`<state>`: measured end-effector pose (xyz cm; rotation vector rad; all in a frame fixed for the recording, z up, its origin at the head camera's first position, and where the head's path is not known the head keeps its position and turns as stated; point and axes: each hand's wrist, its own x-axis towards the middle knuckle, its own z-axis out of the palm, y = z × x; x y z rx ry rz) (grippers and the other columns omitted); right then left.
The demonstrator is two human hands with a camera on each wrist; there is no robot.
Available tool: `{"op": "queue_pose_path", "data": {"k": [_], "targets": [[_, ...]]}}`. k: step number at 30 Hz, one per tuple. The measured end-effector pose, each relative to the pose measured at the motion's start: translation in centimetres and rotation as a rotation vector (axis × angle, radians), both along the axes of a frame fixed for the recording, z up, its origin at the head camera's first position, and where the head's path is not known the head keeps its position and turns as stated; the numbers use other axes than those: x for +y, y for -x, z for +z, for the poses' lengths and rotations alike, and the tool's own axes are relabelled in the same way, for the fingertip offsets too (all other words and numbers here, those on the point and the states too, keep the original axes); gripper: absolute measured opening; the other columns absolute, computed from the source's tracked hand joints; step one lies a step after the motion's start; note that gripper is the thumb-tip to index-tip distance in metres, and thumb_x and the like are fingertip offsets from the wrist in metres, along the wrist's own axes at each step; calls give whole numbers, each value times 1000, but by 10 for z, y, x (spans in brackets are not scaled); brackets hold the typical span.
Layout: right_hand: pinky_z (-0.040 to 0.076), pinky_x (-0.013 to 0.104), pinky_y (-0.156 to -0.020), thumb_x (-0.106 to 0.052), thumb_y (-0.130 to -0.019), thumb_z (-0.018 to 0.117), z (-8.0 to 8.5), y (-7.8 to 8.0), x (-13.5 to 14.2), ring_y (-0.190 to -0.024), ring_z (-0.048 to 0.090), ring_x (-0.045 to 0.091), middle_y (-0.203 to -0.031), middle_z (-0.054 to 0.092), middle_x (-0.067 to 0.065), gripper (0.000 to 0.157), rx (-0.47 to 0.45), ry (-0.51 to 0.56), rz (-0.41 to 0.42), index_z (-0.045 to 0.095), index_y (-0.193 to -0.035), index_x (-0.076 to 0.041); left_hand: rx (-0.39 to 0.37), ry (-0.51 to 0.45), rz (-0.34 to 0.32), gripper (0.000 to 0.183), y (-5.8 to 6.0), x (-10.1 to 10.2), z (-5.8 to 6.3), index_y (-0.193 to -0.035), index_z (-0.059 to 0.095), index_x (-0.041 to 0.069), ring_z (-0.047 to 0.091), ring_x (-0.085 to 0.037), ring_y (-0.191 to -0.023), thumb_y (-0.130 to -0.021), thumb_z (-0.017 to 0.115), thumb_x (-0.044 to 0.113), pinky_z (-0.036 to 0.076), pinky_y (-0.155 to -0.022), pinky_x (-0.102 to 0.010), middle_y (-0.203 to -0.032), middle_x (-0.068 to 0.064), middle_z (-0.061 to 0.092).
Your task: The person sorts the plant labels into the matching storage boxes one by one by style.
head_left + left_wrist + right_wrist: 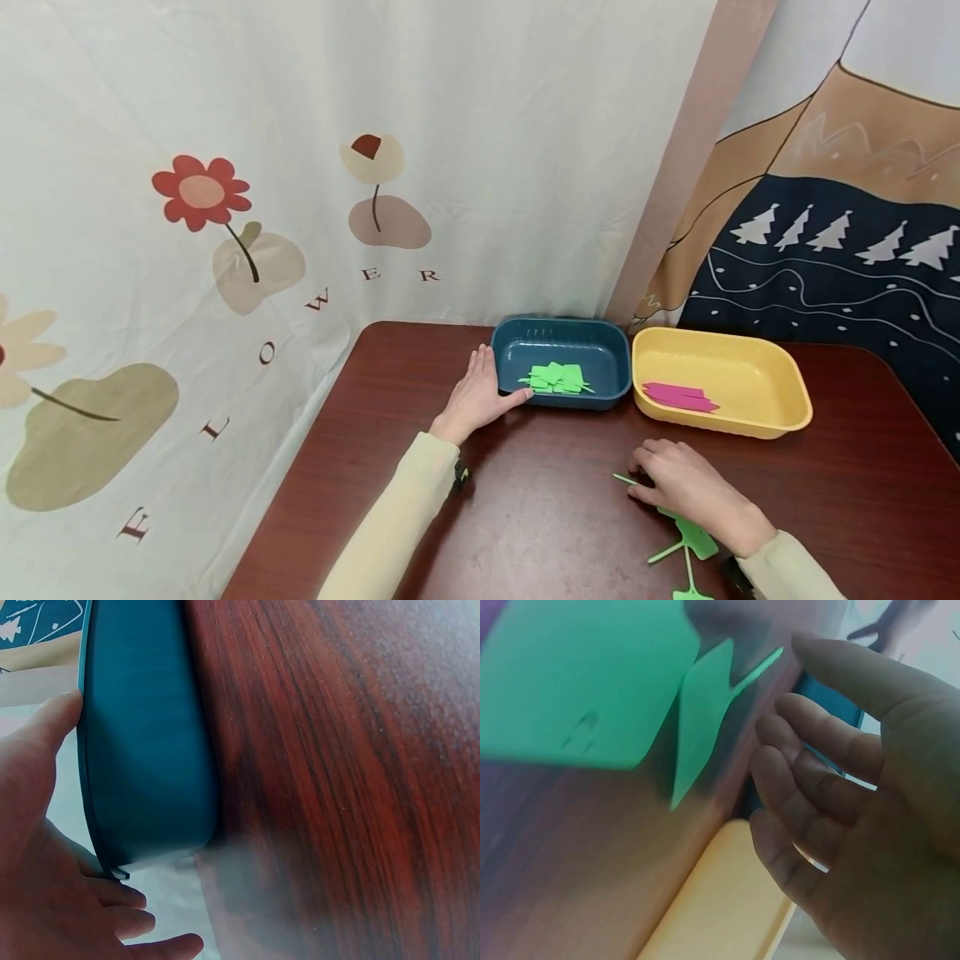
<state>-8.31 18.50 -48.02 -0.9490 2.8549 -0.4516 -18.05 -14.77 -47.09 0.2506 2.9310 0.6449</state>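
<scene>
At the back of the table is a blue basket (577, 346) with several green plant labels (555, 377) inside. My left hand (476, 396) rests against its left end, fingers fairly straight, thumb on the near rim. In the left wrist view, the basket's outer wall (150, 727) stands beside that hand. My right hand (686, 483) is low over the table at right, fingers loosely bent around nothing. Under and beside it lie loose green plant labels (697, 542), partly hidden by the hand. The right wrist view has one tag (703, 712) just off the fingertips, apart from them.
A yellow basket (750, 375) adjoins the blue one on the right, with several pink pointed strips (678, 397) in it. Behind the brown table (555, 508) hangs a printed curtain (487, 150). Another green tag (688, 595) lies at the bottom edge of the head view.
</scene>
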Motion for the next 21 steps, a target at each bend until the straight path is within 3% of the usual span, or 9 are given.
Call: {"op": "queue_pose_path", "data": {"k": [5, 10, 14, 21], "targets": [[50, 35, -62, -23, -81, 88, -4, 2, -14, -68, 56, 12, -76, 55, -8, 20, 56, -27, 24, 70, -81, -15, -1, 13, -6, 116, 1, 0, -1, -161, 13, -8, 12, -40, -157, -91, 63, 70, 20, -125, -44, -170, -25, 11], [48, 34, -57, -17, -81, 87, -5, 5, -22, -63, 55, 14, -69, 52, -7, 27, 100, -40, 30, 63, -70, -17, -4, 17, -4, 116, 2, 0, -2, -162, 13, -8, 12, -39, -158, -91, 62, 71, 21, -125, -44, -170, -25, 12], [42, 30, -51, -9, -82, 82, -3, 10, -25, -55, 48, 10, -59, 47, -9, 36, 76, -25, 44, 56, -60, -20, -8, 16, -4, 117, 2, 0, -1, -162, 13, -7, 11, -39, -158, -91, 62, 71, 21, -125, -44, -170, -24, 11], [33, 25, -49, -1, -84, 75, 3, 15, -30, -50, 35, 7, -52, 41, -9, 38, -21, -42, 65, 57, -57, -20, -4, 10, -2, 117, 1, 0, -2, -162, 14, -8, 13, -40, -157, -91, 63, 70, 23, -124, -46, -170, -25, 12]]}}
